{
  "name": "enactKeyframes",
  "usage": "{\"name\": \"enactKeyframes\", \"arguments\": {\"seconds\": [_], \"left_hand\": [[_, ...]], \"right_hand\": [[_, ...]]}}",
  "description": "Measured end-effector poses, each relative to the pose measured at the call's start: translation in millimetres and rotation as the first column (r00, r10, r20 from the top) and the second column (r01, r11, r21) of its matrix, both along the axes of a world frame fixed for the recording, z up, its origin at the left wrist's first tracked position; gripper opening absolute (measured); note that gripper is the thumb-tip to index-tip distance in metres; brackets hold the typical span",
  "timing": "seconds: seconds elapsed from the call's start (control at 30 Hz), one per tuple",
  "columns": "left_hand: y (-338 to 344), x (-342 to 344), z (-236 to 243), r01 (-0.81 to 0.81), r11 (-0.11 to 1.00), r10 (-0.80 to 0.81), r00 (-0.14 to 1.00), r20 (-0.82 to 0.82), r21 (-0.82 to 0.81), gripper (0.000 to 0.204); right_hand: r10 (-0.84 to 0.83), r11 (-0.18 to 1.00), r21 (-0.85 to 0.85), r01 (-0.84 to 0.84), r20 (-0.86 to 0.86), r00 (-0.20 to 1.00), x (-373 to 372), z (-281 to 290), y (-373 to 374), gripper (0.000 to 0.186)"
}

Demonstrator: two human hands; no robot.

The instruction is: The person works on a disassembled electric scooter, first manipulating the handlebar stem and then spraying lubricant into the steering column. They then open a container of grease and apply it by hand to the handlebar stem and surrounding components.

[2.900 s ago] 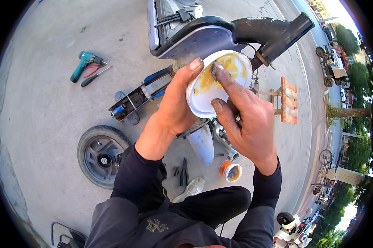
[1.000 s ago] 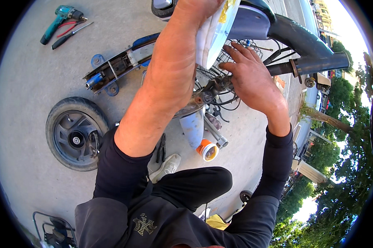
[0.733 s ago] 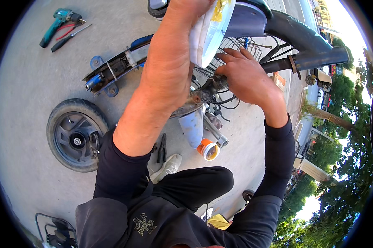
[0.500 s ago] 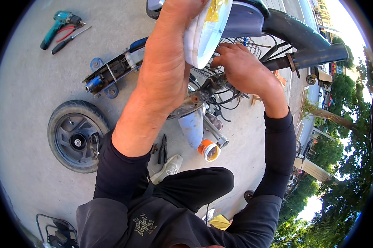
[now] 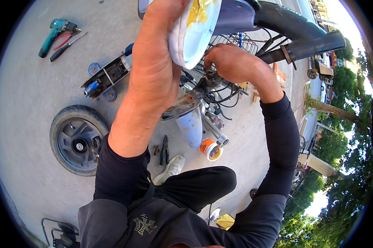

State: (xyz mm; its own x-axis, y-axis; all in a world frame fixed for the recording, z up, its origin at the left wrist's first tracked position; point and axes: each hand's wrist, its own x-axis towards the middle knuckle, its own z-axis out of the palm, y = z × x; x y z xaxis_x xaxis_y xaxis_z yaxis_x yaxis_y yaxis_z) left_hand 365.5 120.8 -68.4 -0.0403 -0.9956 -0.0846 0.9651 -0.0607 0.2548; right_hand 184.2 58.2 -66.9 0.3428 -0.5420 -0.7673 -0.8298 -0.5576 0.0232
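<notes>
My left hand (image 5: 155, 49) is raised at the top centre, closed on a white plastic lid (image 5: 194, 45) tilted on edge, with yellow grease (image 5: 198, 11) smeared on it. To its right, my right hand (image 5: 232, 62) is bent with curled fingers at the top of the scooter's steering column (image 5: 199, 93); its fingertips are partly hidden, so what they grip is unclear. Cables, a wire basket (image 5: 250, 41) and a thick black frame tube (image 5: 287, 20) surround it. Below lie a bluish mudguard (image 5: 188, 128) and an orange-and-white tub (image 5: 211, 149) with grease inside.
A wheel (image 5: 79, 146) and a blue-and-black metal assembly (image 5: 108, 78) lie left on the concrete ground (image 5: 38, 103). A drill (image 5: 50, 39), red pliers, a screwdriver (image 5: 64, 48) and black pliers (image 5: 165, 149) lie around. Parked vehicles and trees (image 5: 343, 140) line the right.
Earlier my right fingers were in the greasy lid; they have since moved to the steering column and curled. The lid in my left hand was turned on edge and has shifted slightly left.
</notes>
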Motion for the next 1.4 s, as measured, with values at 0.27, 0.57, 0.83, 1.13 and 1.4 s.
{"name": "enactKeyframes", "arguments": {"seconds": [0.27, 0.57, 0.83, 1.13, 1.4], "left_hand": [[1, 1, -6, -0.03, 0.999, 0.03, 1.0, 0.005, -0.023, 0.06], [4, -8, -6, -0.062, 0.998, 0.063, 0.997, 0.047, -0.031, 0.06], [13, -16, -10, -0.131, 0.988, 0.109, 0.966, 0.235, 0.081, 0.041], [18, -19, -4, -0.115, 0.989, 0.089, 0.965, 0.245, 0.096, 0.046], [19, -29, 1, -0.087, 0.989, 0.052, 0.961, 0.271, 0.12, 0.054]], "right_hand": [[0.198, 0.892, -0.451, 0.023, 0.437, 0.877, -23, 31, 48, 0.033], [0.127, 0.436, -0.697, 0.569, 0.673, 0.728, -59, -80, 174, 0.058], [0.033, 0.494, -0.718, 0.49, 0.579, 0.815, -56, -97, 164, 0.061], [-0.139, 0.495, -0.356, 0.792, 0.868, 0.477, -72, -105, 181, 0.055], [-0.303, 0.256, 0.862, 0.438, 0.502, -0.81, -39, -86, 173, 0.075]]}}
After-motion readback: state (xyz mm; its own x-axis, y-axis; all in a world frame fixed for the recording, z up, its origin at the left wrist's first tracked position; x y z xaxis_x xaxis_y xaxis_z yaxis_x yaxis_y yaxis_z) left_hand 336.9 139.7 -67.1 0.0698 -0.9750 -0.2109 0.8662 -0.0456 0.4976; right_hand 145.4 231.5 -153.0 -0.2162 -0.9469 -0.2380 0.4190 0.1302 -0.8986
